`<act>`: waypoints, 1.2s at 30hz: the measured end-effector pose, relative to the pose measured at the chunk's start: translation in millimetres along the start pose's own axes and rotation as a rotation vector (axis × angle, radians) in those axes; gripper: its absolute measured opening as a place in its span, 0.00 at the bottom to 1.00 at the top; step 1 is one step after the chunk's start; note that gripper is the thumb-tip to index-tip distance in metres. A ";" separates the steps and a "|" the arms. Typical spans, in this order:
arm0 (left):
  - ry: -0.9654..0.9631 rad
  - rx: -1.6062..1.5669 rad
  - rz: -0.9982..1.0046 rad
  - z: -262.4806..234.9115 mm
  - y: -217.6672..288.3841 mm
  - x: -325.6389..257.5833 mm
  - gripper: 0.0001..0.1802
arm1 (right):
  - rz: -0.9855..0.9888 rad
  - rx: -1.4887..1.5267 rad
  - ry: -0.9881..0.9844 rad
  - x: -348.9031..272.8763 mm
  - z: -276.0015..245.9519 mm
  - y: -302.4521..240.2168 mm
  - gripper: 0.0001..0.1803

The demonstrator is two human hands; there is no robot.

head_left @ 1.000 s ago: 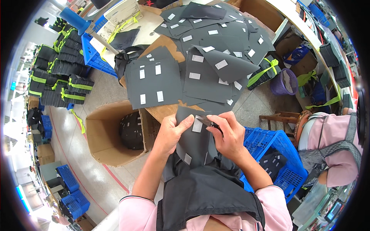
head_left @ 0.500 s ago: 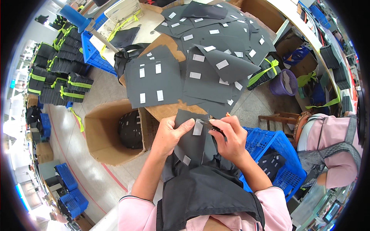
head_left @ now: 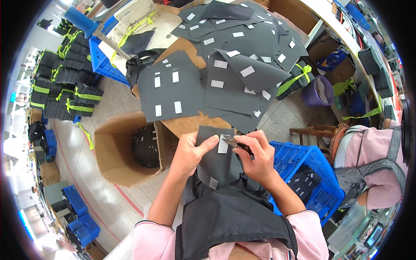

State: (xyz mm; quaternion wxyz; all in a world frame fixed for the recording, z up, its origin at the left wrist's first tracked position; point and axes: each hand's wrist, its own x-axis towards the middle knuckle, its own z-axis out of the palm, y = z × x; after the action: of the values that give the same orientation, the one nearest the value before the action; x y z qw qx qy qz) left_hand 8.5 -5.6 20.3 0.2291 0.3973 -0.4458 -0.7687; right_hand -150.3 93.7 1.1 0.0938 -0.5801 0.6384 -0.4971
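A dark grey fabric panel (head_left: 212, 164) is pinched between the thumb and fingers of my left hand (head_left: 188, 154) in front of my body. On it are a white label (head_left: 223, 145) near the top and a paler label (head_left: 213, 183) lower down. My right hand (head_left: 259, 159) is closed round small thread snips (head_left: 231, 142) with a dark handle. Their metal tips lie over the upper label, close to my left thumb. Whether the tips touch the label, I cannot tell. Just beyond my hands, grey panels with white labels (head_left: 171, 93) lie stacked on cardboard.
More labelled panels (head_left: 242, 47) are heaped on the table. An open cardboard box (head_left: 106, 149) stands at the left, a blue crate (head_left: 318, 190) at the right. Strapped dark bundles (head_left: 67, 91) are piled far left; a purple bin (head_left: 318, 92) and another person (head_left: 377, 164) are at the right.
The snips in my right hand have moved left, from the label's right edge to over its upper part. The panel has shifted slightly, and my left hand still pinches it.
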 end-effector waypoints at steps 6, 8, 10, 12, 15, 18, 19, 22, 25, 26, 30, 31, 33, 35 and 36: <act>-0.001 0.029 -0.009 -2.4 -0.8 -1.4 0.10 | -0.061 -0.077 -0.045 0.0 0.2 2.3 0.16; -0.009 0.039 -0.004 -2.3 -0.9 -1.1 0.10 | -0.051 -0.053 0.011 -2.6 -0.1 4.6 0.16; -0.006 0.067 -0.041 -2.7 -0.9 -2.0 0.10 | -0.024 -0.029 0.040 -2.5 -2.2 2.2 0.16; -0.010 0.065 -0.043 -2.1 -1.2 -1.7 0.10 | -0.021 -0.002 0.069 -0.4 -6.9 -2.5 0.15; -0.017 0.075 -0.042 0.7 0.0 -1.3 0.10 | 0.007 0.026 -0.004 -1.4 -5.2 -4.0 0.15; -0.032 0.073 -0.047 4.7 3.3 -2.1 0.09 | 0.038 0.057 -0.006 -2.9 -3.4 0.4 0.16; -0.038 0.060 -0.055 5.0 3.9 -2.5 0.09 | 0.044 0.077 -0.004 -2.2 -3.5 1.6 0.16; -0.115 0.153 0.012 -4.7 5.2 -1.2 0.08 | 0.236 0.346 -0.017 11.9 -14.3 11.2 0.17; -0.204 0.193 0.005 -8.5 8.5 0.1 0.08 | 0.365 0.580 -0.562 43.5 -29.8 32.0 0.17; -0.208 0.178 0.032 -1.6 9.9 1.2 0.09 | 0.352 0.667 -0.771 47.2 -26.5 48.9 0.16; -0.036 -0.173 -0.139 -5.6 2.2 8.6 0.14 | 0.428 0.675 -0.892 41.1 -31.7 54.3 0.09; -0.028 -0.175 -0.144 -4.4 0.7 6.0 0.14 | 0.431 0.681 -0.898 36.6 -29.3 50.7 0.09; -0.125 0.065 -0.090 -1.4 -3.9 1.5 0.21 | 0.601 0.618 -0.660 31.8 -21.7 39.4 0.09; -0.185 0.072 -0.107 -4.4 -13.4 3.0 0.22 | 0.703 0.594 -0.605 29.4 -12.3 24.1 0.08; -0.137 0.004 -0.180 -4.9 -13.7 5.3 0.21 | 0.579 0.526 -0.372 22.7 -0.9 25.9 0.09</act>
State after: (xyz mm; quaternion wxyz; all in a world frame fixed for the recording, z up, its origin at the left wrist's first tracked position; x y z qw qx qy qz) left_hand 9.5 -5.0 4.9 0.1275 0.3829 -0.4241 -0.8107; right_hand -174.7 70.9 -7.3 0.4874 -0.4133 0.5986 -0.4831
